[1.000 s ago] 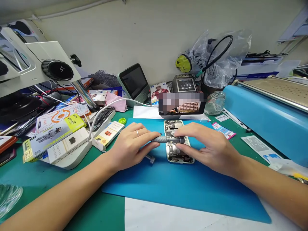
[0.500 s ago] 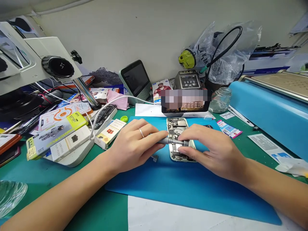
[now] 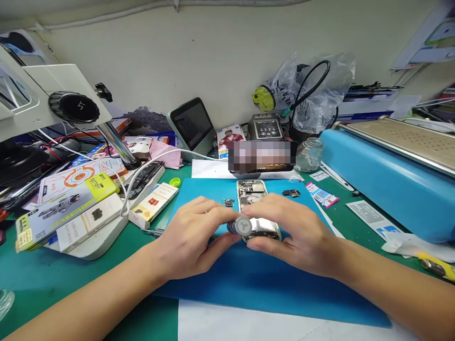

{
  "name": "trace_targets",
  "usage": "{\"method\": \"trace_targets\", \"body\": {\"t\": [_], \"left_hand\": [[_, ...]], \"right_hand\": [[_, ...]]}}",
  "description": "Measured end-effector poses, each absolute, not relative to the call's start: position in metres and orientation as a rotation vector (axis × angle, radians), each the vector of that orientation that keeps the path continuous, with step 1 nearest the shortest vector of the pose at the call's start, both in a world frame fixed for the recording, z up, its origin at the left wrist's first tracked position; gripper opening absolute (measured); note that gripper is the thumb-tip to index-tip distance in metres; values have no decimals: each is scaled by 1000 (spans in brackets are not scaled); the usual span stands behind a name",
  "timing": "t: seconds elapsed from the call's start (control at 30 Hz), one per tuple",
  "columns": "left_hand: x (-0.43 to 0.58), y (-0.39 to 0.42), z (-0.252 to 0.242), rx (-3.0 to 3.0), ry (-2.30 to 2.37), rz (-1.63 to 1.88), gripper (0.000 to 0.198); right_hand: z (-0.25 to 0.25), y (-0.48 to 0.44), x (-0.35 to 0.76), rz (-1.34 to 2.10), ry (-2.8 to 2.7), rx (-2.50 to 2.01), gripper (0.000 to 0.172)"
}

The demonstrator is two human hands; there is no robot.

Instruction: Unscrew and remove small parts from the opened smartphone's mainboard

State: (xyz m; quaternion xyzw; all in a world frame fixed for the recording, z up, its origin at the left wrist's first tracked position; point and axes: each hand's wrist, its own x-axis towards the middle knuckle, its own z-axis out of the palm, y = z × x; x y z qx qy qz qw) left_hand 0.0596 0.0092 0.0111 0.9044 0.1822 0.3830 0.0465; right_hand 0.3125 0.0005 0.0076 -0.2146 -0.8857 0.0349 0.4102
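Thumb and index finger of my left hand (image 3: 197, 239) are closed around a grey screwdriver (image 3: 243, 226), its round end cap turned toward me. The rest of its shaft is mostly hidden by that hand. My right hand (image 3: 295, 232) is beside the cap with thumb and index finger apart; whether a fingertip touches the tool I cannot tell. Beneath both hands lies an opened smartphone (image 3: 253, 188) with its inner boards showing, partly covered by my fingers. Small phone parts rest on either side: a metallic piece (image 3: 228, 202) at left, a black piece (image 3: 291, 192) at right.
A blue mat (image 3: 270, 293) covers the bench. Boxes (image 3: 88, 222) and a microscope stand (image 3: 117, 147) crowd the left. Behind the mat a phone (image 3: 263, 158) leans, near a glass jar (image 3: 309, 154). A blue machine (image 3: 377, 184) and a yellow cutter (image 3: 437, 266) are at right.
The screwdriver has swung from lying crosswise to pointing its end cap at me. My right fingers have parted from their pinch on its dark end. The camera view has shifted slightly.
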Motion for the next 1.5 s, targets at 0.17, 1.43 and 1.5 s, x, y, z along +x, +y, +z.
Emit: {"method": "trace_targets", "body": {"t": [0.17,1.43,1.5], "left_hand": [[66,5,6,2687,509,1175,12],[74,-1,-2,2613,481,1263,19],[73,-2,-1,2639,465,1255,21]], "right_hand": [[9,-6,306,100,-2227,-470,32],[14,-17,306,332,-2260,-439,26],[13,-17,306,333,-2255,-439,29]]}}
